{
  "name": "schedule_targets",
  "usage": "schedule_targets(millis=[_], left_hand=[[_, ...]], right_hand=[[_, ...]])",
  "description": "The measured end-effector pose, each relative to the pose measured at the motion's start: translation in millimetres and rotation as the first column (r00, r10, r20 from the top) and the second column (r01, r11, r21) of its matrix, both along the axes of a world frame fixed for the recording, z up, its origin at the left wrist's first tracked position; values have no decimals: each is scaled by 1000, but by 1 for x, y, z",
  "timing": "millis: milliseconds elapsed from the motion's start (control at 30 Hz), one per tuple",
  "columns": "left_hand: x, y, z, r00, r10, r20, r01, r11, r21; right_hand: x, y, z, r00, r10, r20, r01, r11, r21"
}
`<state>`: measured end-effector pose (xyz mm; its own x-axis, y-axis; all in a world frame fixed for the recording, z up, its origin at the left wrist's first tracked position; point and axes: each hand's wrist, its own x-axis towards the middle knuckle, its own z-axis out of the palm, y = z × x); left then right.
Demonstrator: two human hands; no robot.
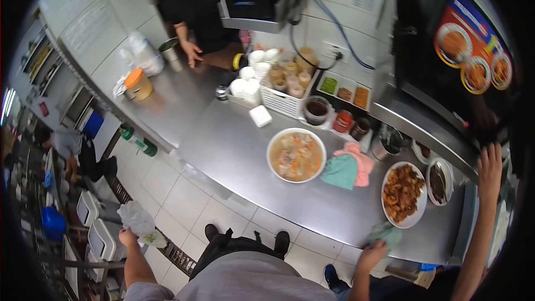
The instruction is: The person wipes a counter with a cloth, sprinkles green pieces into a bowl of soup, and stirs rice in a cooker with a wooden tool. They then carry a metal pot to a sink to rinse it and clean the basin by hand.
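At the lower left, my left hand (128,238) is closed on a clear plastic bag (135,216), held out over the floor. Something pale green shows in its lower end. My right hand (375,249) grips a green cloth (385,235) at the counter's front edge. Just beyond that cloth is a white oval dish of browned, saucy food (403,194). Further left on the steel counter (234,150) stand a white bowl of soup with meat and orange pieces (296,155) and folded green and pink cloths (348,167).
A co-worker's hand (490,170) reaches up at the right, near a dark appliance (423,50). Another person (195,19) stands behind the counter. A white basket of containers (281,103), white cups (245,89) and sauce jars (343,121) line the back. White bins (103,237) stand at left.
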<state>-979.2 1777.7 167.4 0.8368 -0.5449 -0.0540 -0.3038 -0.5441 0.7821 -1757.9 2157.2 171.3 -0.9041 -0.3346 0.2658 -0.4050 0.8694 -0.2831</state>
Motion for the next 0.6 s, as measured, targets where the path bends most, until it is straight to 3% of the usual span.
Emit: schedule_targets(millis=[67,133,200,233,300,333,467,533,567,600], left_hand=[[6,-1,-15,998,34,-52,-35,999,-8],[17,-9,-29,994,32,-104,-35,999,-31],[36,-24,-48,987,42,-153,-51,997,-57],[49,-35,-57,981,40,-188,-55,996,-74],[76,-55,-79,981,26,-193,-42,996,-82],[92,-65,-91,968,11,-250,-36,995,-95],[118,-79,-92,936,-60,-347,1,986,-168],[137,-89,-96,921,-110,-374,49,984,-170],[145,-93,-97,911,-127,-393,67,984,-162],[152,-96,-97,911,-116,-395,61,987,-149]], right_hand=[[65,-57,3,956,286,68,-274,950,-149],[116,-114,-8,759,544,358,-262,759,-596],[165,-185,22,356,588,726,198,712,-674],[187,-221,43,359,601,714,186,703,-686],[233,-291,85,3,765,644,516,551,-656],[252,-325,100,-4,775,632,505,547,-667],[315,-437,140,148,909,389,233,351,-907],[327,-492,136,208,929,306,-397,366,-842],[341,-519,144,198,928,315,-403,371,-837],[354,-544,152,207,927,313,-649,370,-665]])
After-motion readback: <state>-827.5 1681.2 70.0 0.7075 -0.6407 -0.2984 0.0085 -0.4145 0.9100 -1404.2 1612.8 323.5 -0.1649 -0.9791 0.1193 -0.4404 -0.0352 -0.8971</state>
